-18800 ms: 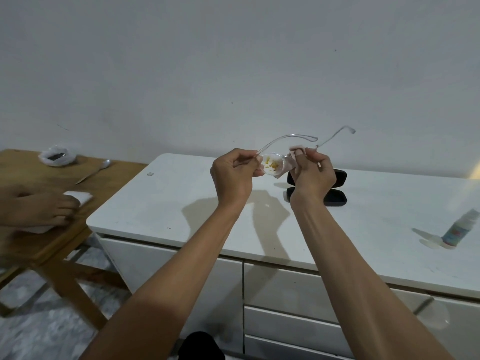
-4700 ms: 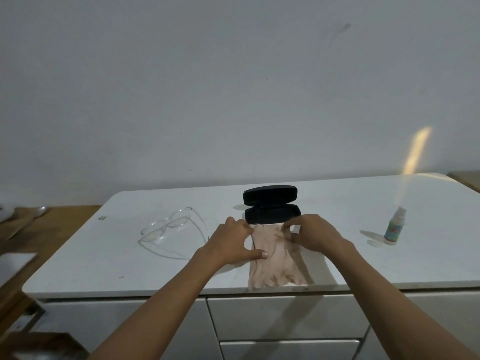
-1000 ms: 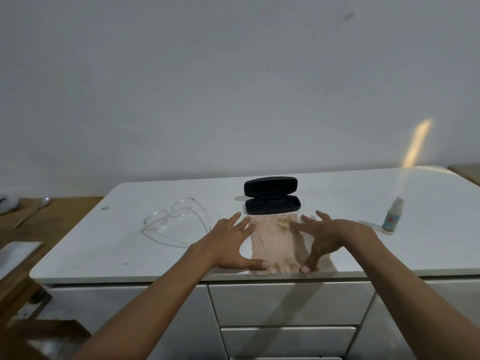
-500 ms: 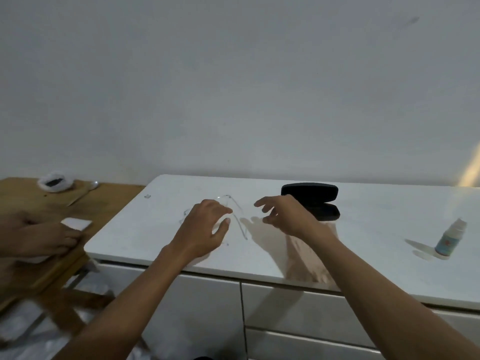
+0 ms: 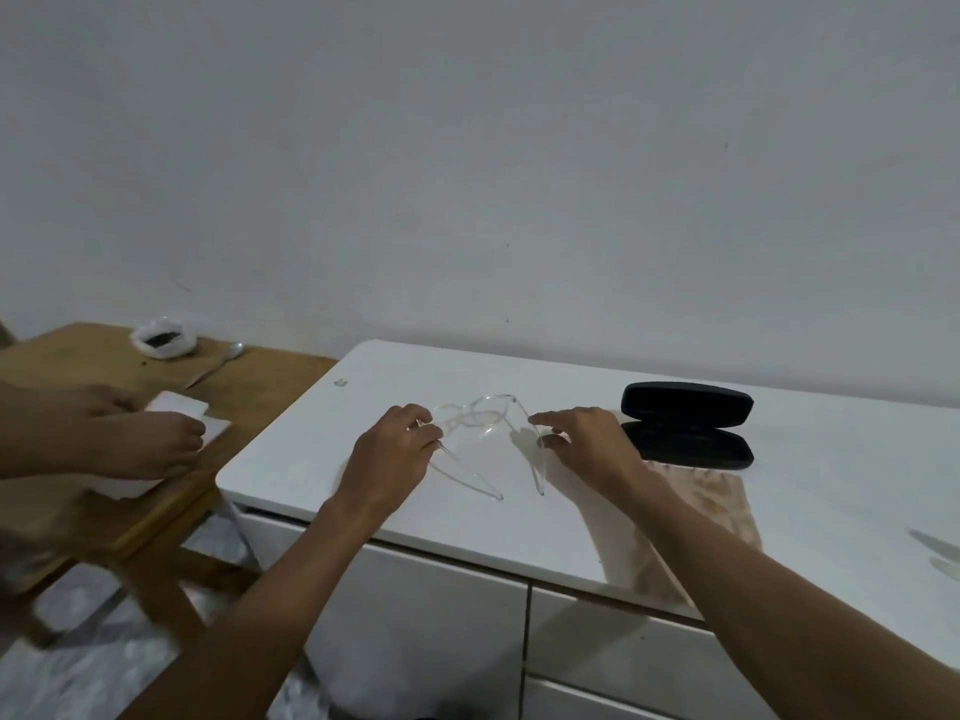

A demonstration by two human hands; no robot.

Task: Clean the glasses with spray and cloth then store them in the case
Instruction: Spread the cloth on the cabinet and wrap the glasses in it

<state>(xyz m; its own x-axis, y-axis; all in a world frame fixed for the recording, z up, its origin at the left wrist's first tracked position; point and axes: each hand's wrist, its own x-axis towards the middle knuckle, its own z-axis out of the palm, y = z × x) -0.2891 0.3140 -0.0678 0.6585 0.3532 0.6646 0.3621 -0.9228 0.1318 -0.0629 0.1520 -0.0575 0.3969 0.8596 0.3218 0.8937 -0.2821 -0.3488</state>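
Observation:
The clear-framed glasses (image 5: 480, 420) lie on the white cabinet top (image 5: 322, 459) with both temples unfolded toward me. My left hand (image 5: 389, 452) pinches the frame's left end where the temple starts. My right hand (image 5: 589, 444) holds the right temple between index finger and thumb. The black case (image 5: 685, 426) lies open just right of my right hand, with nothing visible inside. The pinkish cloth (image 5: 714, 504) lies flat in front of the case, partly hidden by my right forearm. The spray bottle is out of view.
A wooden table (image 5: 249, 387) stands lower at the left. Another person's hands (image 5: 130, 439) rest there on a white pad (image 5: 176, 407). A small plastic bag (image 5: 163, 340) and a spoon (image 5: 234, 350) lie farther back. White drawers (image 5: 447, 615) sit below the cabinet top.
Both hands left the flattened cloth and moved left to the glasses, closing on the temples. The view swung left, so the spray bottle dropped out of frame.

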